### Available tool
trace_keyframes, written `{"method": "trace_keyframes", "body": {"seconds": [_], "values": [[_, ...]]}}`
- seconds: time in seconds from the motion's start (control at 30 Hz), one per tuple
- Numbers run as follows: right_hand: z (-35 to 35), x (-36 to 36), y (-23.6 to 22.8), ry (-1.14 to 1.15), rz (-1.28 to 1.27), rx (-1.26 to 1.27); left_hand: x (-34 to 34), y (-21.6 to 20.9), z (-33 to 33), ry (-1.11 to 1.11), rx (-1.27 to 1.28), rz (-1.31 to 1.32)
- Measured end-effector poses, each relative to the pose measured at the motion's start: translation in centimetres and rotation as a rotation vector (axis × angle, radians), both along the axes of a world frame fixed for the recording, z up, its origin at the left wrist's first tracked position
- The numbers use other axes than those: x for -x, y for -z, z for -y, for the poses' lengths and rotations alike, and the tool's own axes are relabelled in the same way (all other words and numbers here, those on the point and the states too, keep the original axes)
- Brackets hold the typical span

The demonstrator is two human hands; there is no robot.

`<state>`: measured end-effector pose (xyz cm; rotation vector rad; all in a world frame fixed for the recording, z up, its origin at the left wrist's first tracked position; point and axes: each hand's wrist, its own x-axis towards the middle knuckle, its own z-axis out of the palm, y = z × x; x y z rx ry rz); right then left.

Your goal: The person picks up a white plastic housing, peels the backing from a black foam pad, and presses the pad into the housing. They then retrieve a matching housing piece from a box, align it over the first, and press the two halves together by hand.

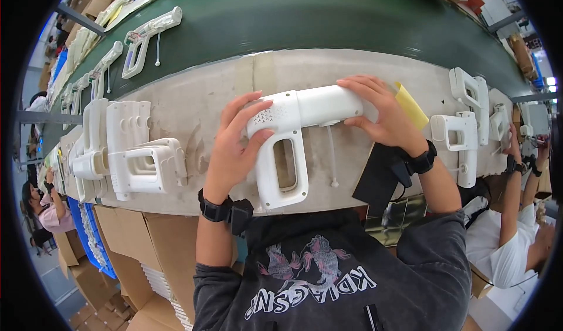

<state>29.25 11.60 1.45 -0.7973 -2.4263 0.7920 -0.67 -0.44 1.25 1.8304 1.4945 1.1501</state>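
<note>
Both of my hands hold a white gun-shaped plastic housing (293, 111) with a looped handle, above the near part of the worktable (223, 78). My left hand (237, 137) grips its vented rear end, fingers over the top and thumb near the handle. Around the front end of the barrel, my right hand (384, 111) is closed with the thumb below. A thin white cord (332, 155) with a small round tip hangs from under the barrel. The handle points toward me, and several screw holes show along it.
White housing shells (138, 166) are stacked at left. More housings (466, 125) lie at right beside a co-worker's arm (510, 202). A yellow sheet (412, 108) and a black flat piece (378, 175) lie near my right wrist. Beyond runs a green conveyor belt (264, 23) carrying opened housings (141, 43).
</note>
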Motion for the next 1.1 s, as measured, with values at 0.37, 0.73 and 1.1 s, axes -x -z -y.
{"method": "trace_keyframes", "body": {"seconds": [0.37, 0.73, 1.1], "values": [[0.2, 0.2, 1.7, 0.057, 0.117, -0.015, -0.8, 0.5, 0.3, -0.040, 0.008, -0.209], [-0.4, -1.6, 1.6, -0.038, -0.016, 0.265, 0.0, -0.6, -1.2, 0.136, 0.195, -0.129], [3.9, -17.9, -7.5, 0.688, -0.619, 0.382, -4.7, -4.5, 0.0, 0.072, -0.135, 0.413]]}}
